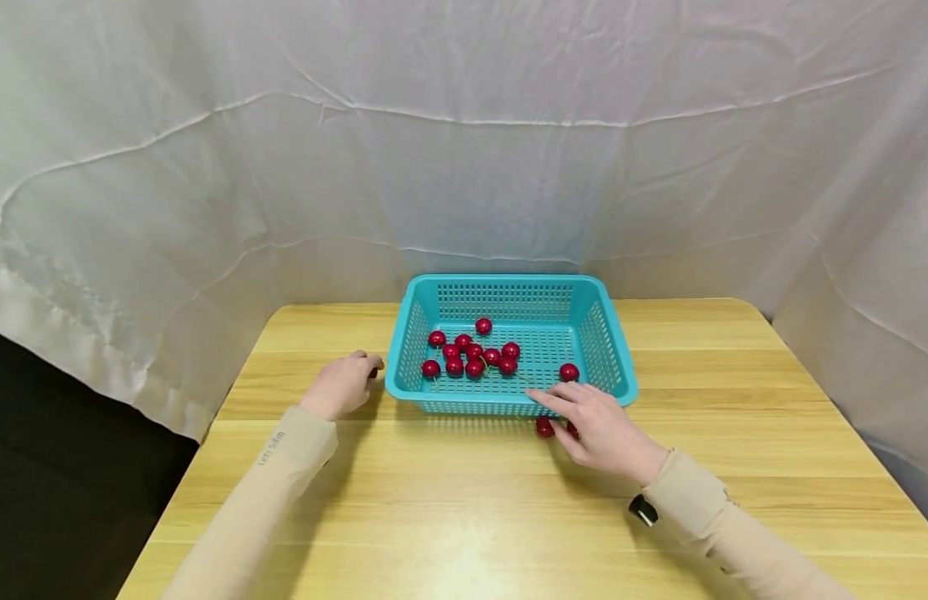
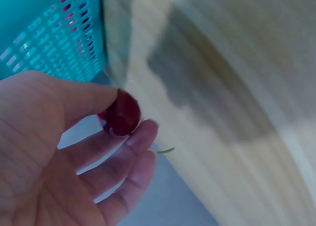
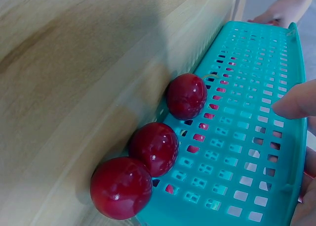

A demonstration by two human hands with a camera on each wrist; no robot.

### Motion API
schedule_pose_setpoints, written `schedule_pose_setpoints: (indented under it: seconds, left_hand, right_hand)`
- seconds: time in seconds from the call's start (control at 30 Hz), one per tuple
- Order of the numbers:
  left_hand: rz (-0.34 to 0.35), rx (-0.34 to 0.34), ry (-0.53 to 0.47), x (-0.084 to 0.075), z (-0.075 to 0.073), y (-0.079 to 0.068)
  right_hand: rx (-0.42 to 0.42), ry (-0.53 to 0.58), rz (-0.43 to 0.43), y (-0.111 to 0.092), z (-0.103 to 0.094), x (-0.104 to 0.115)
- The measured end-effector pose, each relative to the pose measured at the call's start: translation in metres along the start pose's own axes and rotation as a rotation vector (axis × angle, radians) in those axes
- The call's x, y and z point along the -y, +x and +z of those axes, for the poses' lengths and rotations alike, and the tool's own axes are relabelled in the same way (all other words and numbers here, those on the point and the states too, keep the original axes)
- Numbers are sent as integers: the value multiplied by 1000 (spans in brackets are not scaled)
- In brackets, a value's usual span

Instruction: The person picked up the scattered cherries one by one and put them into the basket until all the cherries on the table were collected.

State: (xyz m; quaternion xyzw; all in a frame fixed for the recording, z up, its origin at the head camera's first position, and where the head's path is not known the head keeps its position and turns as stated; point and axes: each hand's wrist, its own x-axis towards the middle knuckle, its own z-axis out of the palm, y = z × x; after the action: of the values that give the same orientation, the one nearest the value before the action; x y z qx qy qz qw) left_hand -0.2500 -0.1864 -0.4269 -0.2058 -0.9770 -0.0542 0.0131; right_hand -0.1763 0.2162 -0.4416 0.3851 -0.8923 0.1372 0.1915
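Cherries (image 1: 474,368) lay inside the basket (image 1: 509,279) and just beyond its near wall; the left hand (image 1: 345,383) pinched one (image 2: 121,113), the right hand (image 1: 597,425), loosely spread, seemed empty. Its nudge could send near cherries (image 3: 154,149) rolling.

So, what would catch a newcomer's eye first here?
Probably the turquoise basket near the back of the wooden table, its glossy red cherries mostly toward the left. Next, the left hand beside it, pinching one cherry, and the right hand at its front, where three more cherries lie just outside.
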Motion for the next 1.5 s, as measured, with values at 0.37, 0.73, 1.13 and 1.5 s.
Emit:
schedule_pose_setpoints:
  seconds: [0.37, 0.73, 1.13, 1.5]
  left_hand:
    - [-27, 98, -17, -3, -37, 10]
    - [-43, -2, -22, -26, -78, 43]
    - [32, -67, -24, -56, -92, 71]
    - [115, -172, -46, -81, -87, 96]
  right_hand:
    - [9, -2, 3, 1, -2, 1]
    - [12, 0, 2, 1, -3, 1]
    - [11, 0, -1, 1, -3, 0]
    - [21, 3, -4, 1, -4, 1]
